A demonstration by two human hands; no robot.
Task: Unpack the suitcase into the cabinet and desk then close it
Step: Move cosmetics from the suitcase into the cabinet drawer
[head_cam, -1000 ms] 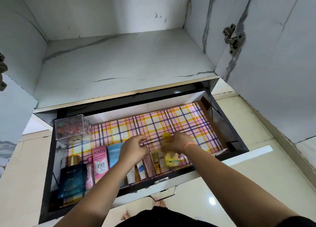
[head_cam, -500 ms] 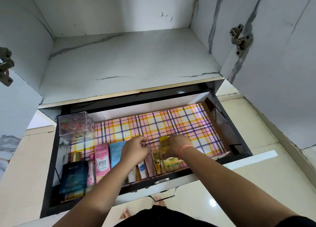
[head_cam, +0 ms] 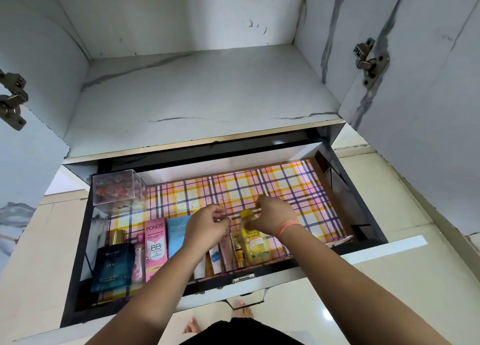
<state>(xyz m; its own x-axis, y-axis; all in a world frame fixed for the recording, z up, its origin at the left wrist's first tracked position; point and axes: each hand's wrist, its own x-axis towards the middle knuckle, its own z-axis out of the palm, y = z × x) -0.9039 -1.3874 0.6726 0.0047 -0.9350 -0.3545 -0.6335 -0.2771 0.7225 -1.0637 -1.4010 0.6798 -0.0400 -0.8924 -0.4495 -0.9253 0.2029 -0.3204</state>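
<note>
Glossy cream floor tiles (head_cam: 389, 305) fill the near field, with bare feet (head_cam: 192, 327) at 6 o'clock. Beyond them a drawer (head_cam: 384, 249) stands pulled out of the cabinet, lined with plaid paper (head_cam: 285, 186). Along its front wall, from 7 o'clock inward, lie:
- a blue perfume bottle (head_cam: 113, 264)
- a pink Pond's tube (head_cam: 153, 246)
- a blue tube (head_cam: 178, 236)
- small tubes (head_cam: 226, 251)
- the yellow bottle (head_cam: 255, 246)

The left hand (head_cam: 207, 225) hovers over the small tubes, fingers curled; any pinch cannot be determined. The right hand (head_cam: 272, 220) lies against the yellow bottle's neck, fingers curled; a grasp cannot be confirmed. A clear box (head_cam: 117, 187) occupies the drawer's 10 o'clock corner. At 12 o'clock lies the marble-patterned cabinet shelf (head_cam: 202, 97), and a door hinge (head_cam: 370, 61) shows at 2 o'clock.
</note>
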